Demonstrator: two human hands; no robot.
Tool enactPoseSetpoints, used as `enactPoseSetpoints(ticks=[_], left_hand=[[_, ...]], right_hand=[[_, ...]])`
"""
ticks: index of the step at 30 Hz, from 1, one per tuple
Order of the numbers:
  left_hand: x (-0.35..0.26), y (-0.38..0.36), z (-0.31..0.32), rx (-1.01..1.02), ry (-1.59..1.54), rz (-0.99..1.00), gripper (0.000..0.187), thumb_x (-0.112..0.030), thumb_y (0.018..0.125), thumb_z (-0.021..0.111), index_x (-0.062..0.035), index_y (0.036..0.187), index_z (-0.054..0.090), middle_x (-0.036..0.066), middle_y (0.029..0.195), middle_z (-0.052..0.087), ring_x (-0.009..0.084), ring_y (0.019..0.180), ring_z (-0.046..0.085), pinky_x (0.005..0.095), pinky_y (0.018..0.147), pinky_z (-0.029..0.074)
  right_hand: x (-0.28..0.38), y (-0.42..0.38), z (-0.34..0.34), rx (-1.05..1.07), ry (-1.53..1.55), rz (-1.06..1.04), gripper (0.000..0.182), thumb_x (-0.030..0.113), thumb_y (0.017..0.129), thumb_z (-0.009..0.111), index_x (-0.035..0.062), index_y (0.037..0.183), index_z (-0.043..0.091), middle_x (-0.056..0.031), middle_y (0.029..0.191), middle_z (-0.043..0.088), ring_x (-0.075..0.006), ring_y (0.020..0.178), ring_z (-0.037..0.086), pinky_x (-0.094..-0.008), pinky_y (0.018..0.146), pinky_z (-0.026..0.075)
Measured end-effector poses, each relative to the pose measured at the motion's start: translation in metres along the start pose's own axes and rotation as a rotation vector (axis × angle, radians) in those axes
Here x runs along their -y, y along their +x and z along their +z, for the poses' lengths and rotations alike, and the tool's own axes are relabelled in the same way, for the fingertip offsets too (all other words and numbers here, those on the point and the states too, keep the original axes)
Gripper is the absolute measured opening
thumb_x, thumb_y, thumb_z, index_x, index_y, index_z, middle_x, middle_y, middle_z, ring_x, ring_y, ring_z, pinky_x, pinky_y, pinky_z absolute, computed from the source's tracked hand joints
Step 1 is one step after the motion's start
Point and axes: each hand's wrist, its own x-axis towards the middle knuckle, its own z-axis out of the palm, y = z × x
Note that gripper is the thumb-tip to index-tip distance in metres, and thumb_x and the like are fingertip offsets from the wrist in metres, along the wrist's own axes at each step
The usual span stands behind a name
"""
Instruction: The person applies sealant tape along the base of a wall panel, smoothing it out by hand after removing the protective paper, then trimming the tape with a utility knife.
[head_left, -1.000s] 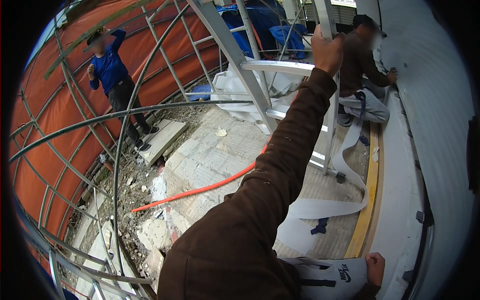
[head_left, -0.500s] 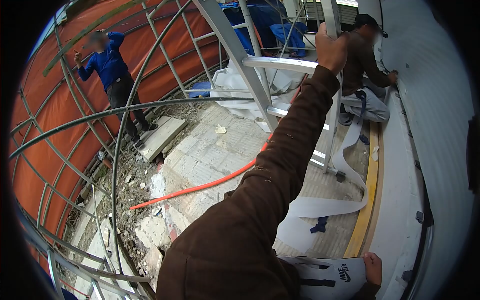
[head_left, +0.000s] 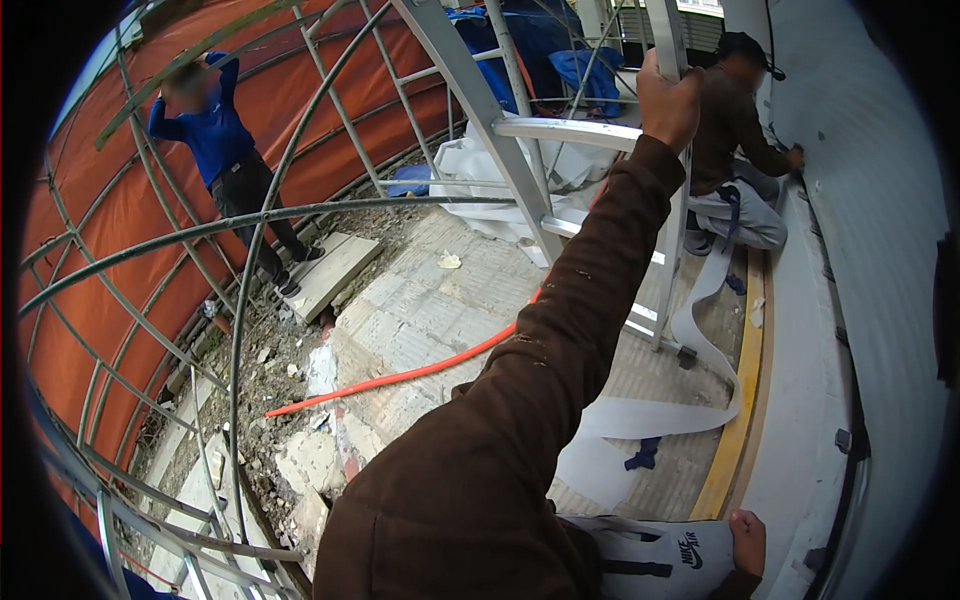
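Note:
My left hand (head_left: 669,105) is closed around the side rail of an aluminium ladder (head_left: 480,110), at the end of my outstretched brown sleeve. Below, at the right edge of my grey trousers (head_left: 685,553), my right hand (head_left: 748,541) has its fingers curled; what it holds, if anything, is hidden. A white strip (head_left: 655,417) curls over the floor under the ladder, with a dark blue scrap (head_left: 643,453) on it.
Beside a grey wall panel (head_left: 860,200) a co-worker in brown (head_left: 728,125) crouches. A person in blue (head_left: 218,140) stands on a slab (head_left: 338,275) behind metal bars. An orange hose (head_left: 400,376) crosses the rubble and paving. A yellow beam (head_left: 738,440) lies along the right.
The person in blue has raised the lower hand towards the head. The whole view has shifted slightly. Both my hands keep their places.

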Motion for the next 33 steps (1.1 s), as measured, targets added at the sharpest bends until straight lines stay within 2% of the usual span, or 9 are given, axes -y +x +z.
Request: enactPoseSetpoints(ticks=[5, 19, 22, 25, 27, 33], left_hand=[[0.002, 0.001, 0.000, -0.005, 0.014, 0.018, 0.020, -0.007, 0.080, 0.065, 0.0026, 0.095, 0.056, 0.006, 0.081, 0.061, 0.0123, 0.074, 0.057, 0.0290, 0.069, 0.048], [0.009, 0.005, 0.000, -0.015, 0.038, 0.045, 0.019, -0.007, 0.079, 0.065, 0.0020, 0.094, 0.056, 0.005, 0.079, 0.060, 0.0112, 0.072, 0.055, 0.0287, 0.066, 0.047], [0.011, 0.006, -0.001, -0.022, 0.033, 0.053, 0.022, -0.003, 0.078, 0.068, 0.0017, 0.096, 0.055, 0.006, 0.080, 0.063, 0.0138, 0.067, 0.060, 0.0276, 0.063, 0.050], [0.009, 0.004, 0.000, -0.020, 0.019, 0.042, 0.023, -0.004, 0.079, 0.068, 0.0016, 0.096, 0.055, 0.006, 0.081, 0.063, 0.0138, 0.068, 0.060, 0.0275, 0.063, 0.050], [0.006, 0.002, 0.000, -0.019, 0.026, 0.029, 0.021, -0.008, 0.079, 0.065, 0.0031, 0.095, 0.057, 0.008, 0.083, 0.062, 0.0147, 0.077, 0.058, 0.0309, 0.072, 0.048], [0.007, 0.002, -0.001, -0.014, 0.059, 0.024, 0.023, -0.008, 0.079, 0.065, 0.0043, 0.098, 0.059, 0.010, 0.088, 0.063, 0.0177, 0.081, 0.061, 0.0319, 0.076, 0.049]], right_hand=[[-0.012, 0.004, -0.001, -0.005, -0.037, -0.062, 0.032, 0.026, 0.096, 0.060, -0.0054, 0.097, 0.066, -0.0034, 0.081, 0.063, -0.0114, 0.078, 0.055, -0.0281, 0.074, 0.045], [-0.013, 0.004, -0.002, -0.015, -0.020, -0.059, 0.032, 0.026, 0.097, 0.060, -0.0055, 0.097, 0.065, -0.0036, 0.080, 0.063, -0.0111, 0.078, 0.054, -0.0281, 0.074, 0.045], [-0.018, 0.006, -0.003, -0.022, -0.039, -0.064, 0.032, 0.026, 0.097, 0.060, -0.0057, 0.098, 0.065, -0.0038, 0.080, 0.063, -0.0114, 0.077, 0.053, -0.0282, 0.074, 0.045], [-0.019, 0.007, -0.003, -0.024, -0.030, -0.062, 0.032, 0.026, 0.097, 0.060, -0.0056, 0.098, 0.065, -0.0035, 0.080, 0.062, -0.0114, 0.077, 0.053, -0.0283, 0.073, 0.045], [-0.020, 0.008, -0.002, -0.023, -0.012, -0.053, 0.032, 0.026, 0.097, 0.060, -0.0056, 0.097, 0.065, -0.0033, 0.080, 0.062, -0.0113, 0.076, 0.053, -0.0283, 0.073, 0.045], [-0.021, 0.007, -0.002, -0.022, 0.028, -0.043, 0.031, 0.026, 0.097, 0.061, -0.0051, 0.095, 0.065, -0.0014, 0.078, 0.061, -0.0105, 0.074, 0.052, -0.0279, 0.070, 0.044]])
